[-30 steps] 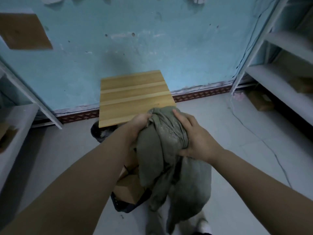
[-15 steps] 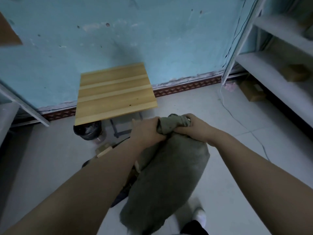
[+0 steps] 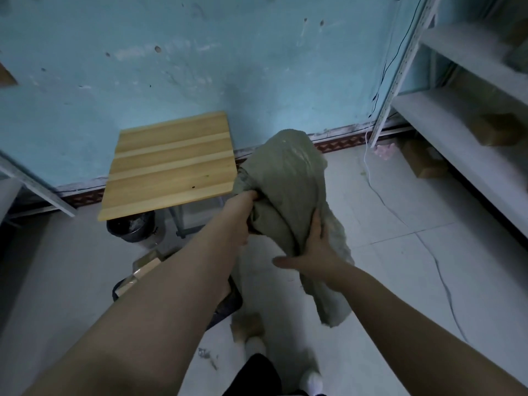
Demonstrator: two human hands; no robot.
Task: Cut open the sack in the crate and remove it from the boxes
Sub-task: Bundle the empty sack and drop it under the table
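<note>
The grey-green sack [image 3: 288,178] hangs in the air before me, bunched and limp, clear of the crate. My left hand [image 3: 243,215] grips its left edge, the fingers buried in the folds. My right hand [image 3: 311,250] holds the lower part from the right, fingers round the cloth and thumb sticking out left. The dark crate [image 3: 228,298] lies on the floor under my left forearm, mostly hidden. Cardboard boxes [image 3: 143,267] show at its left end.
A small wooden table [image 3: 171,161] stands against the blue wall, with a black bucket [image 3: 131,224] under it. White shelves [image 3: 457,124] with boxes line the right side. A thin cable [image 3: 400,212] runs across the tiled floor. My feet [image 3: 311,378] are at the bottom.
The sack has been lifted higher and to the right, away from the crate. My right hand has shifted from the sack's top to its lower part; my view has swung right.
</note>
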